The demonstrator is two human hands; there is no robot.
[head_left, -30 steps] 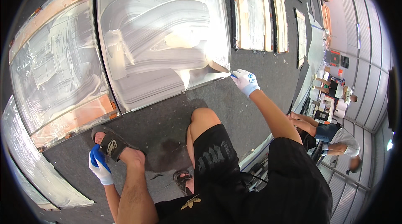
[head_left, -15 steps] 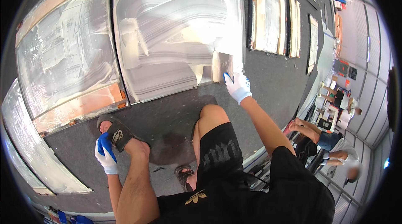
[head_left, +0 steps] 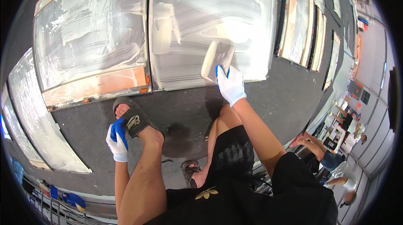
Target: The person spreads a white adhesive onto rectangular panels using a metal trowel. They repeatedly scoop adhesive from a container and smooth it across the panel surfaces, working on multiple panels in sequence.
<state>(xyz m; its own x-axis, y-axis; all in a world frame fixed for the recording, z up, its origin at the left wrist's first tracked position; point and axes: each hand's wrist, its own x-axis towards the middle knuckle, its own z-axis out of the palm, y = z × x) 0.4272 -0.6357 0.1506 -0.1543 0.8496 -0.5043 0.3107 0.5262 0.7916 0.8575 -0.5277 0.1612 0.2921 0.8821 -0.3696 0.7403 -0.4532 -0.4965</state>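
My right hand, in a white and blue glove, is closed on a wide scraper. Pale, cream-coloured paste lines the scraper's left edge. The blade lies over the near part of a large flat panel, whose surface carries streaked, curved bands of whitish paste. A thicker patch of paste shows on the panel's left side. My left hand, gloved the same way, hangs beside my left shin near the sandal. Its fingers are curled in, and nothing shows in them.
Left of the panel lies another paste-smeared panel with orange-brown end strips. Further coated panels lie at far left, and narrower ones at right. Dark flooring runs beneath. A person is at the right.
My right hand has drawn the scraper leftward and slightly inward from the panel's near right corner. The whole view has shifted, so the panels appear farther right. My left hand stays by my shin.
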